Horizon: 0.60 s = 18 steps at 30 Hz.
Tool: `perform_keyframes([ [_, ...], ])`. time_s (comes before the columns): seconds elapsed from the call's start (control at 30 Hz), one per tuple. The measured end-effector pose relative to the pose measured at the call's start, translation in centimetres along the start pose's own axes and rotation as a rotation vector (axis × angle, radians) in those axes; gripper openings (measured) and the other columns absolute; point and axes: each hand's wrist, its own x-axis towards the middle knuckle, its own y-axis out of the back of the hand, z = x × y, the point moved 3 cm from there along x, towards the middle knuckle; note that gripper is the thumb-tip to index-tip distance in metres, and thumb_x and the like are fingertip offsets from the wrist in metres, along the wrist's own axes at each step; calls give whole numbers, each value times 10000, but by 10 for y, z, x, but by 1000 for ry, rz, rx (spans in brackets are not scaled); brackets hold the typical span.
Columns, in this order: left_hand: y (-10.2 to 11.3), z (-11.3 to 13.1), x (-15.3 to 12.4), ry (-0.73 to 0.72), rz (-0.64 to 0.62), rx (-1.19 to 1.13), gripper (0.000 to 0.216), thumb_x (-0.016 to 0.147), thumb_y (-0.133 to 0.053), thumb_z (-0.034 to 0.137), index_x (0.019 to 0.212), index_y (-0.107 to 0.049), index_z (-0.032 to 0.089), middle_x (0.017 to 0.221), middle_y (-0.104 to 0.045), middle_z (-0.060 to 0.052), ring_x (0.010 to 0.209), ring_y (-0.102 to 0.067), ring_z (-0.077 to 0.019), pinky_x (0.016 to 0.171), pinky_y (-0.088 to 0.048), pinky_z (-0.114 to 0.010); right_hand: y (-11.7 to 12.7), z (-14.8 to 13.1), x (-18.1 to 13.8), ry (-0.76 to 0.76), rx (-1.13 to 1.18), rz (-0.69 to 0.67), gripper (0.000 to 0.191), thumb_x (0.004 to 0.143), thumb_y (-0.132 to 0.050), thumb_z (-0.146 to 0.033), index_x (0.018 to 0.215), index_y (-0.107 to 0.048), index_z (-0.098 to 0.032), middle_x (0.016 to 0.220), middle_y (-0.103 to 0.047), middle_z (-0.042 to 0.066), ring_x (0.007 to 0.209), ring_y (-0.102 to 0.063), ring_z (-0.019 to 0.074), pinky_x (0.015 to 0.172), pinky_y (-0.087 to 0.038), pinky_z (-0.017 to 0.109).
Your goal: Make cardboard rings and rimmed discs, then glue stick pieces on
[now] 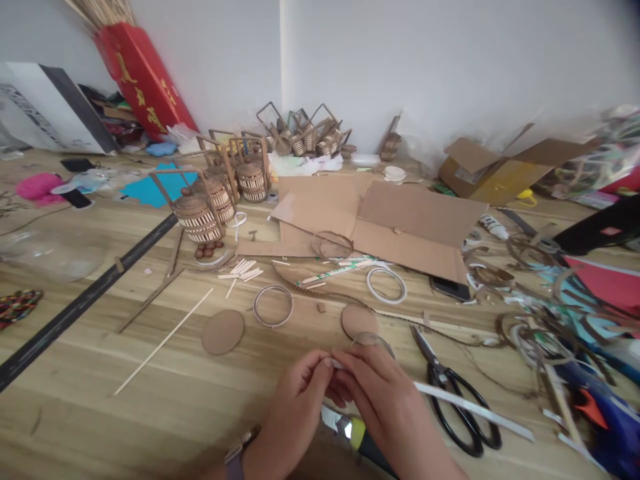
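Note:
My left hand [300,403] and my right hand [393,400] meet at the front middle, thumbs and fingertips pinched together. Between them shows a small bit of a thin white strip [475,408], whose long end seems to run out beyond my right hand across the scissors. Below my hands lies a utility knife [356,433], partly covered by my right hand. Black-handled scissors [443,380] rest to the right. Just beyond my fingers are a cardboard disc [359,321] and a ring [374,342], the latter partly hidden by my right hand.
Miniature woven baskets [200,217] stand at the back left. Flattened cardboard [410,230] lies mid-table, an opened box [495,167] behind it. Nearer are another disc [223,332], a ring [273,306] and a thin stick [164,341]. A blue glue gun [613,413] lies right.

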Motion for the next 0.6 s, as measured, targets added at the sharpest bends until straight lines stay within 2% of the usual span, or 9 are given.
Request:
perform_keyframes([
  [0.13,2,6,0,3,44,13,271,811,-602,416,757,-566,153,632,-600,4,579,-572,-118,579,-473,-230,3,8,-4,-14,18,-43,249,953,-479,-168,1157,-621,-177,957,-670,93,866,-644,192,756,-563,295],
  [0.3,0,9,2,84,72,28,237,729,-623,378,688,-526,165,575,-563,26,496,-522,-95,497,-427,-210,2,14,-8,19,-2,-33,244,939,-511,-151,1156,-620,-179,951,-669,78,843,-630,181,740,-533,300],
  [0.43,0,6,4,128,52,27,201,699,-593,355,666,-517,172,520,-538,39,453,-500,-90,455,-388,-200,0,15,-10,44,-31,-21,241,953,-492,-176,1154,-624,-199,937,-674,68,795,-615,181,696,-482,318],
  [0.6,-1,5,4,177,33,-21,177,669,-587,334,653,-510,175,520,-547,39,422,-472,-77,427,-365,-193,-4,15,-12,-33,-35,1,242,990,-426,-216,1124,-627,-220,928,-664,61,810,-577,201,702,-405,349],
])
